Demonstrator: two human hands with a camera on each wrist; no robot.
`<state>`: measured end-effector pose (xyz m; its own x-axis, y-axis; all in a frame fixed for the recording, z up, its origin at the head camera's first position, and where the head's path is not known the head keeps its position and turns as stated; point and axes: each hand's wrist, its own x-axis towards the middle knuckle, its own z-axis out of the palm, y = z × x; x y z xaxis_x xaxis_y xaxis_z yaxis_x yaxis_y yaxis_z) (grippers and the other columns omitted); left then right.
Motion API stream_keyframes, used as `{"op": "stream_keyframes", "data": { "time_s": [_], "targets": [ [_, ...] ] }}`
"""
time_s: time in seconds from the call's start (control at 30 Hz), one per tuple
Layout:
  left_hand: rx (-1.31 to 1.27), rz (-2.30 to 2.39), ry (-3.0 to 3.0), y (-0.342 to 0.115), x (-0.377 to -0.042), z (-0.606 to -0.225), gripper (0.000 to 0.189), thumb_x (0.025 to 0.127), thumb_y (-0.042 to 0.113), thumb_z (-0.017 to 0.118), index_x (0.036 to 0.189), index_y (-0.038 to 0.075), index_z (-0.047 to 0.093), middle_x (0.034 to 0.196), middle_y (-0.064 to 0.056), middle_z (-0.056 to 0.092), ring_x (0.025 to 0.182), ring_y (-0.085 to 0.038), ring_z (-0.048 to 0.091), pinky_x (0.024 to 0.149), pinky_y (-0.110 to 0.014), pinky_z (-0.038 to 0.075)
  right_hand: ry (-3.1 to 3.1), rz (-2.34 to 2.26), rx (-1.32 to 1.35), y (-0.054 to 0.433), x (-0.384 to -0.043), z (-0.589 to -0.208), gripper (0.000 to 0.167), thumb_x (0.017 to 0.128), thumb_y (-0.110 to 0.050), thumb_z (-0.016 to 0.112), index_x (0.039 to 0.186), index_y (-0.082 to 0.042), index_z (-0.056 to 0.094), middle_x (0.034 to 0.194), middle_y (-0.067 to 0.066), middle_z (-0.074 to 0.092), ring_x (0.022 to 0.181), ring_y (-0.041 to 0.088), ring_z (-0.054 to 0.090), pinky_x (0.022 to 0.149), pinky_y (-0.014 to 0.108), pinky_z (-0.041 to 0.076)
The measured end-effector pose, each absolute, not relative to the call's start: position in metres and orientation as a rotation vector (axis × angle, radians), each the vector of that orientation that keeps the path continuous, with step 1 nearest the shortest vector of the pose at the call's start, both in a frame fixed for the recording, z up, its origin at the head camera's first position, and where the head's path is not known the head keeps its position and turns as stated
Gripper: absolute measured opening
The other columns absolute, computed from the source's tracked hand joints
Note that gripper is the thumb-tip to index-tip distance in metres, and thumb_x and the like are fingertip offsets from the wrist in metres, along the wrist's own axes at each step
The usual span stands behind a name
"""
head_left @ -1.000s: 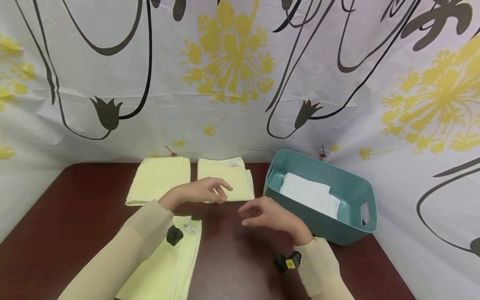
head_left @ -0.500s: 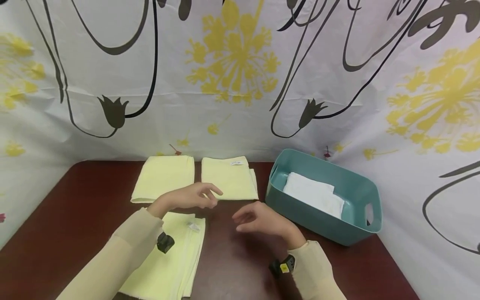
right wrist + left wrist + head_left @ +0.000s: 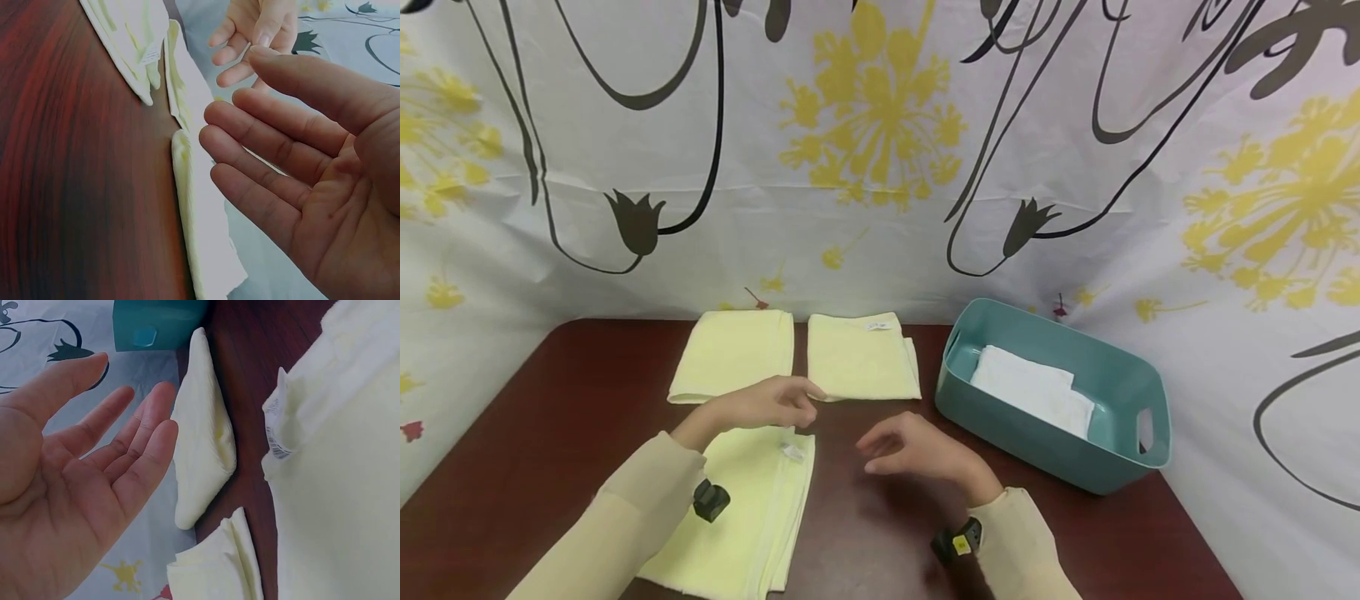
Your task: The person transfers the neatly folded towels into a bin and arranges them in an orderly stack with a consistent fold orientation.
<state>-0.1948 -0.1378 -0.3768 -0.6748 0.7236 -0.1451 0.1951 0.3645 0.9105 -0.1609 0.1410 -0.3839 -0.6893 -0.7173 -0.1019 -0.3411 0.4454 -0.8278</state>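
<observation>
My left hand (image 3: 767,403) hovers above the table with loosely bent fingers and nothing in them. Below it and its forearm lies a folded pale yellow cloth (image 3: 737,508) with a white tag near its far edge. Two more folded yellow cloths lie along the back: one at the left (image 3: 733,354) and a tagged one (image 3: 861,358) just right of the left fingertips. To the right my right hand (image 3: 921,450) hangs in the air, relaxed, holding nothing. In the left wrist view the palm (image 3: 81,500) shows bare; the right wrist view shows the right palm (image 3: 337,225) bare too.
A teal plastic basket (image 3: 1037,454) with white folded cloth (image 3: 1030,387) inside stands at the back right, close to the right hand. The dark red-brown table (image 3: 512,467) ends at a white patterned curtain (image 3: 775,242) behind and on both sides.
My left hand has drawn left and slightly down, away from the back right cloth and over the front cloth. The right hand has shifted a little left and down. The view has turned slightly.
</observation>
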Motion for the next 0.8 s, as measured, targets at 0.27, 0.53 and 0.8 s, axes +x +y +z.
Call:
{"op": "stream_keyframes", "data": {
  "time_s": [0.27,0.53,0.8],
  "targets": [
    [0.805,1.302,2.111,-0.151,-0.187,-0.383,0.041,0.092,0.015,0.055,0.128,-0.002,0.046,0.114,-0.023,0.055,0.105,-0.03,0.053,0.086,-0.045,0.043,2.2,-1.18,-0.913,0.133,-0.16,-0.393,0.033,0.082,-0.019,0.07,0.109,0.0,0.065,0.103,0.012,0.066,0.087,0.006,0.062,0.075,0.023,0.049],
    [0.765,1.32,2.107,-0.164,-0.181,-0.384,0.043,0.091,0.015,0.055,0.128,-0.005,0.044,0.112,-0.022,0.056,0.104,-0.03,0.053,0.085,-0.045,0.043,2.175,-1.2,-0.899,0.126,-0.158,-0.398,0.034,0.081,-0.018,0.071,0.109,0.0,0.065,0.102,0.012,0.066,0.086,0.007,0.063,0.074,0.023,0.049],
    [0.759,1.323,2.119,-0.179,-0.175,-0.386,0.044,0.092,0.016,0.055,0.128,-0.007,0.044,0.117,-0.025,0.053,0.107,-0.031,0.051,0.086,-0.044,0.043,2.159,-1.177,-0.913,0.118,-0.157,-0.403,0.033,0.081,-0.016,0.071,0.109,0.001,0.065,0.101,0.011,0.066,0.085,0.007,0.063,0.074,0.022,0.049]
  ]
}}
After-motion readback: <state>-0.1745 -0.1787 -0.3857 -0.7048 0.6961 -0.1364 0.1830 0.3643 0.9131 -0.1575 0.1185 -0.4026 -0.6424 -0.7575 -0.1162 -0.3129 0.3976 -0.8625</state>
